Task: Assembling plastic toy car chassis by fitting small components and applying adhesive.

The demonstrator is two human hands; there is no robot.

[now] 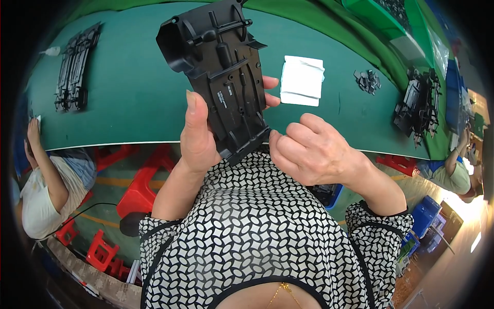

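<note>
My left hand (198,136) grips a large black moulded plastic part (229,85), tilted above the near edge of the table. The thumb lies along the part's left side, and the fingers come round from beneath on its right. Ribs, posts and a hollow box-like end at the upper left show on the side facing me. By its lower right corner is my right hand (314,152), fingers curled in and thumb pressed to the index finger at the part's edge. Whatever the pinch may hold is hidden.
On the green table (134,103) lie a white stack of sheets (302,78), small black pieces (367,81) and black mouldings (419,105) at right. Long black parts (77,69) lie left. Green bins (393,33) stand far right. People sit at both sides, near red stools (141,188).
</note>
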